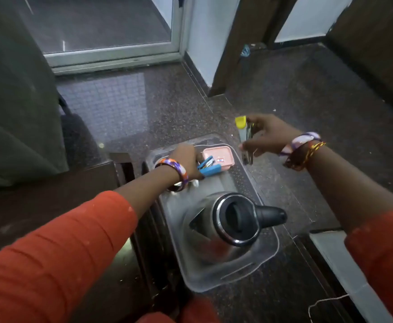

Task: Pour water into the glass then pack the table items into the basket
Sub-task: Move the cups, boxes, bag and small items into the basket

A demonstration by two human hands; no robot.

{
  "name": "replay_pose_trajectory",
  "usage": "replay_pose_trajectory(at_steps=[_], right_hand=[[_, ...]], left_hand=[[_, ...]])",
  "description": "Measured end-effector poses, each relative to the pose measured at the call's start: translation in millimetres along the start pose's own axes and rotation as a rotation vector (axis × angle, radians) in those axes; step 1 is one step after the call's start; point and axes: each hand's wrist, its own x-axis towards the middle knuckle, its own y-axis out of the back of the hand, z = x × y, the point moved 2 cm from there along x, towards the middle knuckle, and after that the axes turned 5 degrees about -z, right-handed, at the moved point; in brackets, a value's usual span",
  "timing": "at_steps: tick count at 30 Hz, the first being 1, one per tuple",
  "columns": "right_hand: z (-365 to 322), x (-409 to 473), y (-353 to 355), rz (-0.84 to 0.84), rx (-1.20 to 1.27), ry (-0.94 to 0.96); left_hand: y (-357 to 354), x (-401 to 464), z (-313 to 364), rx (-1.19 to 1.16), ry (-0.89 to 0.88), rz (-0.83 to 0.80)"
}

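Closest in, the steel kettle [225, 226] is sitting in the near end of the clear basket [266, 257], black handle pointing right. At the basket's far end, the left hand [188, 163] is reaching in, fingers curling round a blue stapler [210, 169] just beside a pink box [218, 156]. Beyond the basket's far right corner, the right hand [269, 136] is hovering, pinching a blurred yellow-capped item [242, 128].

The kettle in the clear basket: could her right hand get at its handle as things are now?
Probably not yet: the right hand already holds a yellow-capped item. The kettle handle itself points toward that side, uncovered.
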Motion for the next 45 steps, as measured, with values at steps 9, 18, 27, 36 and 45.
replay_pose_trajectory(at_steps=[9,18,27,36,45], right_hand=[[121,42,-52,-0.127,-0.206,-0.125],[133,64,-87,-0.175,-0.398,-0.055],[134,75,-100,-0.180,-0.519,-0.032],[94,72,-71,-0.259,-0.489,-0.004],[-52,65,-92,-0.413,-0.548,0.181]], left_hand=[[-66,79,25,0.527,-0.052,-0.234],[-100,101,19,0.550,-0.016,-0.371],[-108,107,14,0.412,-0.029,-0.341],[-60,85,26,0.207,-0.086,-0.379],[31,-12,-30,0.036,0.074,-0.169]])
